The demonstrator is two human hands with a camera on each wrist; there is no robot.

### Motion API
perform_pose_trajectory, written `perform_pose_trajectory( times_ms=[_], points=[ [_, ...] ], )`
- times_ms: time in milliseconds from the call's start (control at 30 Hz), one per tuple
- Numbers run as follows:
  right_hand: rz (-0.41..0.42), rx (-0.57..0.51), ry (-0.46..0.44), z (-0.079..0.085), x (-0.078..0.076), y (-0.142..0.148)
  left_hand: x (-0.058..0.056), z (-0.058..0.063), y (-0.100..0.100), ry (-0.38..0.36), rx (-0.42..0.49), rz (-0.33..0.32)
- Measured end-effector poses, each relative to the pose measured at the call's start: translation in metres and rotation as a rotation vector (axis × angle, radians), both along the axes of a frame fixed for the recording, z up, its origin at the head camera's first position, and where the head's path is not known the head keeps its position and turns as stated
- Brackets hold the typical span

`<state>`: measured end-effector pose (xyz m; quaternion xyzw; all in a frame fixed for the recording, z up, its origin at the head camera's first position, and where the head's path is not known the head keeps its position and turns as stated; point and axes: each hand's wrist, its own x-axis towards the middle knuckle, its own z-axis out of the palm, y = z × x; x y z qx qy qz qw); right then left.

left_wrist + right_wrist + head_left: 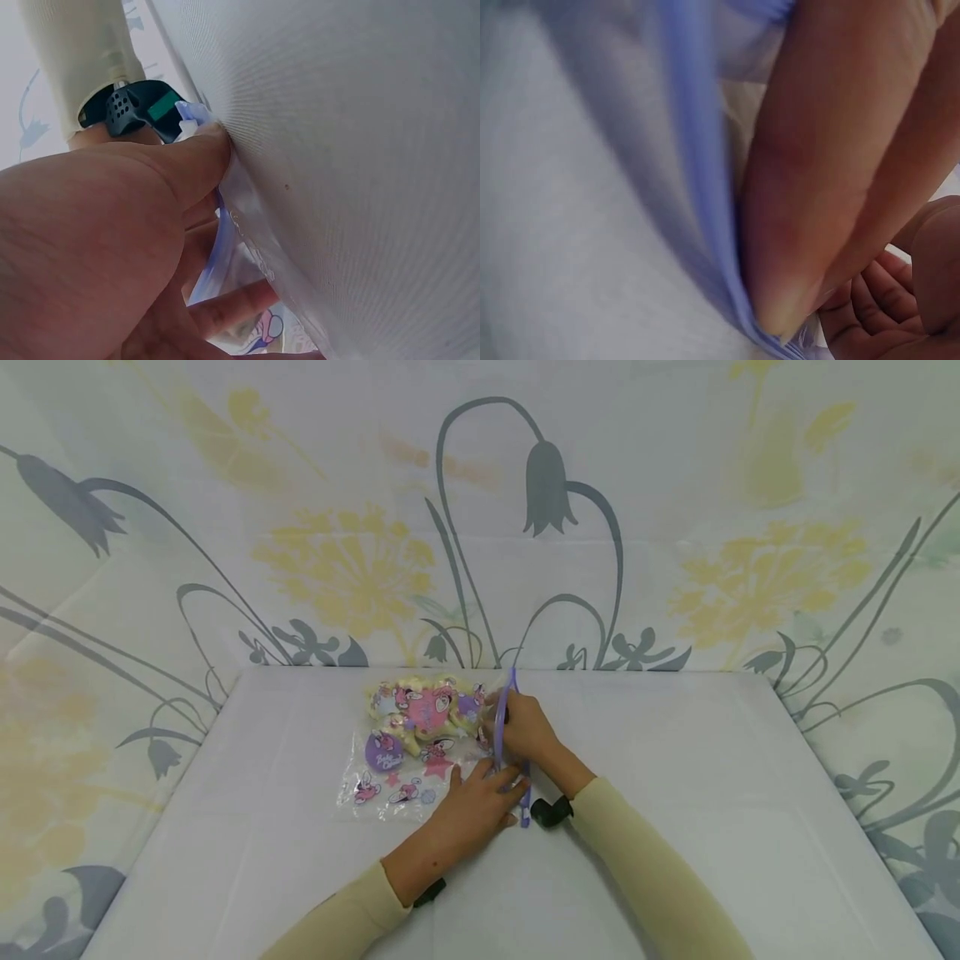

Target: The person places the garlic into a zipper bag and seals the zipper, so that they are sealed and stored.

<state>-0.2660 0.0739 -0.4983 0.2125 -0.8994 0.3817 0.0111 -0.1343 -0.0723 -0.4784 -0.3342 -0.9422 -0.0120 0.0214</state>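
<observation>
A clear zip bag (405, 797) printed with pink and purple cartoon figures lies flat on the table. Inside its far part are several pale yellow pieces (411, 743). Along the right end runs a purple zip strip (499, 731), its two sides parted. My left hand (472, 810) holds the near end of the bag's mouth, the strip passing between thumb and fingers. My right hand (528, 727) reaches in through the mouth from the right, its fingers partly behind the film. I cannot tell whether those fingers hold anything.
A white cloth-covered table (675, 760) extends around the bag. Behind it hangs a curtain (495, 585) with grey and yellow flowers. A dark wrist camera (551, 812) sits on the right wrist, close to the strip's near end.
</observation>
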Motion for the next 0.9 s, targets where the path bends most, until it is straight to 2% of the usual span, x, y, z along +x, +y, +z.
perform_pose_trajectory(
  times_ms=[233, 467, 900],
  points=[
    [-0.016, -0.043, -0.033, -0.004, 0.0, 0.004, 0.0, 0.001, 0.0, -0.023, -0.001, 0.008],
    [0.013, -0.063, -0.062, -0.004, 0.003, 0.008, 0.0, 0.001, 0.0, -0.038, -0.017, 0.02],
    [0.071, -0.068, -0.068, -0.002, 0.012, 0.027, -0.003, -0.001, -0.002, -0.077, 0.013, 0.015]
  ],
)
